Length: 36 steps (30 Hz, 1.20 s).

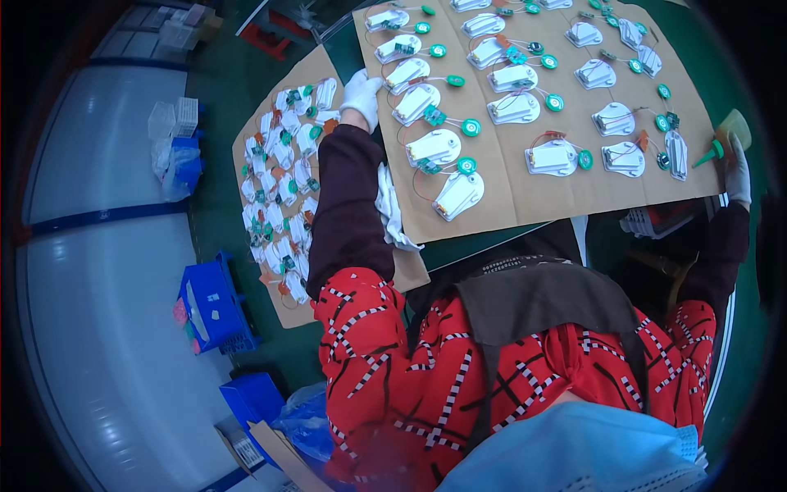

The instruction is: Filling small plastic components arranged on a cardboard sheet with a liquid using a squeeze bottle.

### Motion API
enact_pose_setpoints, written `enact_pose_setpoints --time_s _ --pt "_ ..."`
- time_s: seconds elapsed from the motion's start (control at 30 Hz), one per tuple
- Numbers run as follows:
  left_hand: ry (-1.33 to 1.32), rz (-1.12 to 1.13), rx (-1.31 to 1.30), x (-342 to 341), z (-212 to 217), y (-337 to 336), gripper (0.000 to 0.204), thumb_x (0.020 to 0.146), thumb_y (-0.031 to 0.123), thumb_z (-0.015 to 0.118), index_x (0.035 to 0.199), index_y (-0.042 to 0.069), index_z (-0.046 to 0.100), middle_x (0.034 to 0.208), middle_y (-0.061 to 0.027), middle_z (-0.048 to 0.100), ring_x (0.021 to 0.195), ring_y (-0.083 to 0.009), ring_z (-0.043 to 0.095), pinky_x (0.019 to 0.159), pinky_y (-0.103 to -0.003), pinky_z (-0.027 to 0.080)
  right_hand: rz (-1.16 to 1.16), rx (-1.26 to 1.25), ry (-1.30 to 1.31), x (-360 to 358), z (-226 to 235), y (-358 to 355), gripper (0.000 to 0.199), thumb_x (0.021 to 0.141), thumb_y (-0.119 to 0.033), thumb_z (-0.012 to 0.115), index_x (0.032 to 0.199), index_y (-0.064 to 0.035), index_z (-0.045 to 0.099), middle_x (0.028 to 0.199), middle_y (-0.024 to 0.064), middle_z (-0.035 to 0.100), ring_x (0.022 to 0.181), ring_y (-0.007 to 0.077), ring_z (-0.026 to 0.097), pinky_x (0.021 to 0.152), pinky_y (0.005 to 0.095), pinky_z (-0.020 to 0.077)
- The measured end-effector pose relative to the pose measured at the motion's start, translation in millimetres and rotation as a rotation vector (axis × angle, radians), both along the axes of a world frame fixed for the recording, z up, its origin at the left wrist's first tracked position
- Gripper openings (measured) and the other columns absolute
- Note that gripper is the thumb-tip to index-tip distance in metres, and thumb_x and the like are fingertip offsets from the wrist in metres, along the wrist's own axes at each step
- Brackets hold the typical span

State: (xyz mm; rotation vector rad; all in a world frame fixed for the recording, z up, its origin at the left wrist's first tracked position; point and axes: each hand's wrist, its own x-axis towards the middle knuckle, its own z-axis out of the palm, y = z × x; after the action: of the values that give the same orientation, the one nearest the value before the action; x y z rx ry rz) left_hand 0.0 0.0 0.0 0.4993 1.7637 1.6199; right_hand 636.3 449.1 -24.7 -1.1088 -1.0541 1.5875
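My left hand (361, 97), in a white glove, is closed at the left edge of a large brown cardboard sheet (492, 209), its fingertips beside a white plastic housing (407, 75). Rows of similar housings lie on the sheet, wired to small green circuit boards (434, 116) and round green discs (470, 127). At the sheet's right edge my gloved right hand (739, 174) is closed around a yellowish squeeze bottle (734, 126). The bottle's green nozzle (710, 153) points down to the left, and part of its body is hidden by the fingers.
A second cardboard sheet (283, 318), crowded with more wired housings, lies left of my left arm. A white cloth (389, 209) hangs by the sheet's corner. Blue bins (215, 305) stand at the lower left. A dark basket (656, 221) sits below the sheet's front edge.
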Motion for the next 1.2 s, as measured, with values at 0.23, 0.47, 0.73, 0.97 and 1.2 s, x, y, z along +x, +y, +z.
enact_pose_setpoints --time_s 0.23,0.47,0.73,0.97,1.2 --pt "0.128 0.354 0.093 62 35 -38 0.027 0.081 -0.002 0.048 0.106 -0.001 0.056 0.096 -0.0083 0.062 0.081 -0.0173 0.059 0.074 -0.030 0.048 0.044 0.143 -0.014 -55 58 31 0.040 0.095 -0.021 0.043 0.131 -0.0055 0.045 0.136 0.0050 0.043 0.125 0.0160 0.040 0.104 0.0294 0.0280" --pt "0.135 0.385 0.218 79 16 -69 0.028 0.079 -0.002 0.047 0.105 -0.001 0.056 0.097 -0.0082 0.062 0.084 -0.0172 0.059 0.075 -0.030 0.048 0.074 0.142 0.033 -116 95 42 0.040 0.091 -0.024 0.054 0.125 -0.0034 0.051 0.125 0.0065 0.053 0.117 0.0158 0.047 0.101 0.0283 0.0315" --pt "0.280 0.365 -0.075 80 32 -46 0.025 0.079 0.003 0.051 0.102 0.001 0.061 0.091 -0.0076 0.063 0.077 -0.0177 0.059 0.071 -0.031 0.047 0.184 0.195 0.101 -97 73 84 0.040 0.085 -0.025 0.062 0.118 -0.0036 0.056 0.117 0.0054 0.057 0.109 0.0132 0.052 0.094 0.0253 0.0371" --pt "0.790 0.248 -0.540 98 58 -20 0.027 0.081 0.013 0.052 0.099 -0.005 0.061 0.092 -0.0171 0.065 0.078 -0.0264 0.061 0.074 -0.035 0.047 0.096 0.228 0.124 -84 30 103 0.040 0.088 -0.033 0.056 0.119 -0.0100 0.057 0.115 -0.0002 0.059 0.101 0.0100 0.053 0.082 0.0237 0.0392" --pt "0.687 0.228 -0.485 83 61 -26 0.028 0.077 0.006 0.049 0.100 -0.006 0.058 0.085 -0.0127 0.065 0.071 -0.0168 0.059 0.066 -0.029 0.047 0.175 0.221 0.142 -113 58 80 0.037 0.083 -0.034 0.064 0.105 -0.0052 0.057 0.093 0.0022 0.061 0.074 0.0060 0.056 0.057 0.0174 0.0410"
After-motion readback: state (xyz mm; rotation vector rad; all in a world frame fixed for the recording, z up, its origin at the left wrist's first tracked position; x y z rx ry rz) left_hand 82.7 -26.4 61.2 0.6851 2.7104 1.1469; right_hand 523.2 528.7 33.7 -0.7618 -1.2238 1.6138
